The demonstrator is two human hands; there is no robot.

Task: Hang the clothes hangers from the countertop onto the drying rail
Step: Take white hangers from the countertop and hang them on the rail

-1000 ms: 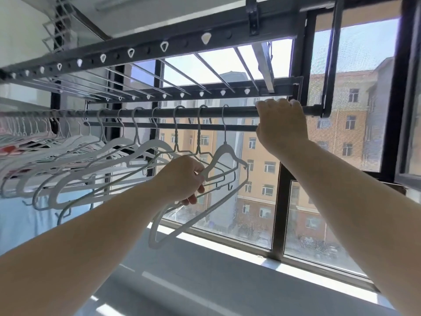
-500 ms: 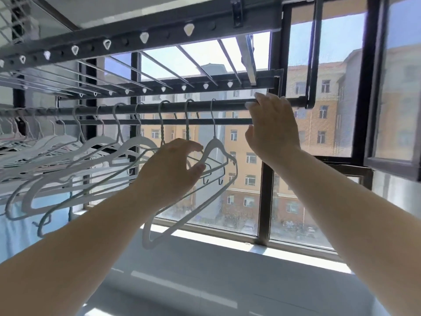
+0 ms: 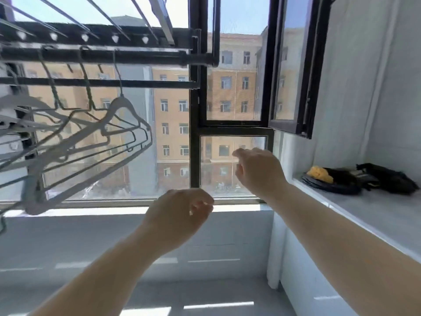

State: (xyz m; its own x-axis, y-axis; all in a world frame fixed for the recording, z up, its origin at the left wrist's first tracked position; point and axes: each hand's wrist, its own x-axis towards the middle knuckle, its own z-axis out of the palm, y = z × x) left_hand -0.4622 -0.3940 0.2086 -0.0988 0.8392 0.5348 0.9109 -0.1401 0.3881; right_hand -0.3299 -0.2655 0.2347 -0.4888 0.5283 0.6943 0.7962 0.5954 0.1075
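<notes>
Several white and wire hangers (image 3: 91, 135) hang by their hooks from the dark drying rail (image 3: 136, 57) at the upper left. My left hand (image 3: 180, 213) hovers below and to the right of them, fingers loosely curled, holding nothing. My right hand (image 3: 257, 169) is higher and further right, in front of the window frame, fingers relaxed and empty. The pale countertop (image 3: 376, 213) runs along the right wall. On it lies a dark heap (image 3: 387, 179) with a yellow item (image 3: 320, 174); I cannot tell whether hangers are among it.
A black-framed window (image 3: 194, 133) fills the middle, with an open sash (image 3: 291, 87) swung inward at the upper right. A second rail (image 3: 136, 83) runs below the first. The white sill (image 3: 136, 210) lies beneath the hangers.
Both hands have dropped away: the left let go of the white hanger, the right left the rail. The view has swung right, bringing the countertop into sight.
</notes>
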